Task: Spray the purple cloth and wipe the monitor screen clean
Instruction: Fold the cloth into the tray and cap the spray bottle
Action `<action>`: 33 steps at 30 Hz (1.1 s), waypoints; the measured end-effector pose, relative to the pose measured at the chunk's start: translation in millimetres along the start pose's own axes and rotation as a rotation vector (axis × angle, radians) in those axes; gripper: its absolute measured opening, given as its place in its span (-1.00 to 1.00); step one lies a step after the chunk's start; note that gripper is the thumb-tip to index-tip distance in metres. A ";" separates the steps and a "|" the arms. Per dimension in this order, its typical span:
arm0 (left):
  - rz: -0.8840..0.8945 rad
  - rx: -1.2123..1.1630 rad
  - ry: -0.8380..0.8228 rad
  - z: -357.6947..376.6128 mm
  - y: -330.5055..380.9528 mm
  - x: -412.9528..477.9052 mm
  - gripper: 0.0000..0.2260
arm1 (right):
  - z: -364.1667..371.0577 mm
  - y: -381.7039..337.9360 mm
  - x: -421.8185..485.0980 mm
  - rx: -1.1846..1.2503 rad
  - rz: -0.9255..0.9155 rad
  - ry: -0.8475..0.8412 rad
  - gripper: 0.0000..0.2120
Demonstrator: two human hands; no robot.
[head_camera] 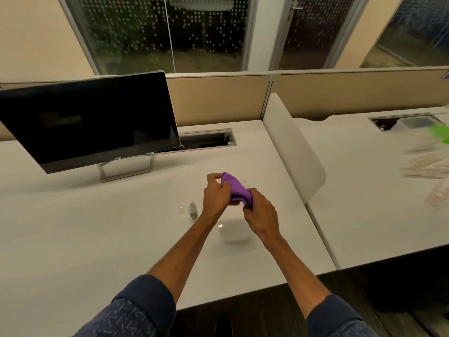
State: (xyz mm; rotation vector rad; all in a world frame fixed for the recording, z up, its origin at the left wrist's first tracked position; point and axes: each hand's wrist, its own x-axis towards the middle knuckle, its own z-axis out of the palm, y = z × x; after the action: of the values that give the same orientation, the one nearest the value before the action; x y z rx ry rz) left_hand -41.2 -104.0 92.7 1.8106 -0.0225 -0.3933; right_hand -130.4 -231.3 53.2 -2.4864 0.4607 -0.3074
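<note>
A folded purple cloth [235, 189] is held above the white desk [97, 239] between both hands. My left hand [215, 193] pinches its upper end and my right hand [260, 215] grips its lower end. A small white spray bottle [193, 210] with a green label stands on the desk just left of my left wrist. The black monitor [90, 120], switched off, stands on its silver stand at the desk's far left, well away from both hands.
A white container [234, 231] lies on the desk under my hands. A white divider panel [291, 147] separates this desk from the one on the right, which carries blurred papers [427, 164]. A cable slot [206, 139] opens behind the monitor.
</note>
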 end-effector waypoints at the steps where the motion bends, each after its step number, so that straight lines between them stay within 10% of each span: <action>1: 0.000 0.072 0.015 0.1 -3.3 1.4 -0.61 | -1.6 3.2 -0.3 -0.053 -0.026 0.024 -0.57; 8: 0.114 0.651 0.007 -1.4 -59.0 -12.1 -0.54 | 18.6 32.7 -9.8 -0.382 -0.432 -0.031 -0.44; 12: 0.299 0.820 -0.025 -4.4 -81.6 -29.3 -0.35 | 31.7 38.7 -7.8 -0.424 -0.436 -0.143 -0.49; 17: 0.554 1.076 -0.265 -7.6 -102.9 -43.1 -0.59 | 35.1 36.3 -2.1 -0.476 -0.368 -0.414 -0.66; 26: 0.557 1.415 -0.424 -2.3 -110.2 -47.8 -0.02 | 22.3 28.5 4.7 -0.747 -0.447 -0.548 -0.69; 33: 0.538 1.511 -0.512 6.7 -106.3 -51.9 -0.42 | 12.6 22.6 6.9 -0.921 -0.360 -0.681 -0.75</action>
State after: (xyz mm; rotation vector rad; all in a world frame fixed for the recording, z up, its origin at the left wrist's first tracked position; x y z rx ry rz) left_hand -112.0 -69.3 4.2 2.9291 -1.4702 -0.4669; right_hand -125.9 -245.0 30.6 -3.2977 -0.2024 0.7850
